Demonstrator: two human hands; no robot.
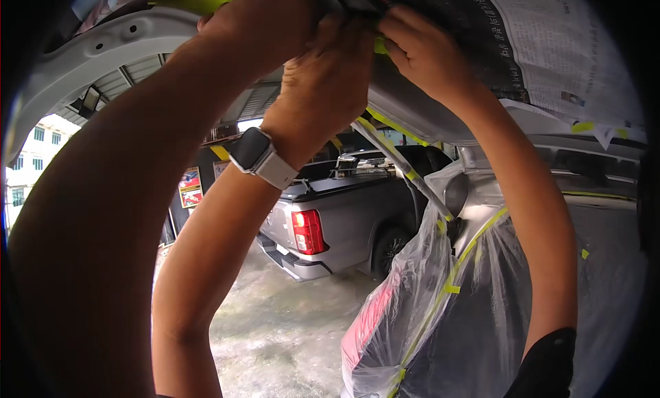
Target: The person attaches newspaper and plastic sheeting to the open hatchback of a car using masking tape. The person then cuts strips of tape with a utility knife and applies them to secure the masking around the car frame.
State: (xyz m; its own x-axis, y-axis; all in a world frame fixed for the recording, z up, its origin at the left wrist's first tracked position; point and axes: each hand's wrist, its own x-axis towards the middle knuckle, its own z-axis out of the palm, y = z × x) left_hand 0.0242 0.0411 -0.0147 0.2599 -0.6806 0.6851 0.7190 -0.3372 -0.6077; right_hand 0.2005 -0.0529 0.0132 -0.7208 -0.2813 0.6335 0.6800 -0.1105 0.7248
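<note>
Both my arms reach up to the edge of a raised car panel [405,113]. My left hand [326,78], below a wrist with a smartwatch [251,149], is bent closed at the edge; its fingertips lie in shadow, and what they hold is hidden. To its right, my right hand [423,51] pinches with thumb and fingers beside a bit of yellow-green masking tape [380,46]; whether it grips the tape is unclear. Printed newspaper [553,47] covers the panel's underside above. Another person's arm [103,192] crosses from the left, its hand partly cut off at the top.
Clear plastic sheeting [491,295], edged with yellow-green tape, drapes the car at lower right. A taped strut [399,161] slants down to it. Behind stands a silver pickup [347,216] on the wet-looking floor [275,329]. A curved metal frame [62,61] arches at upper left.
</note>
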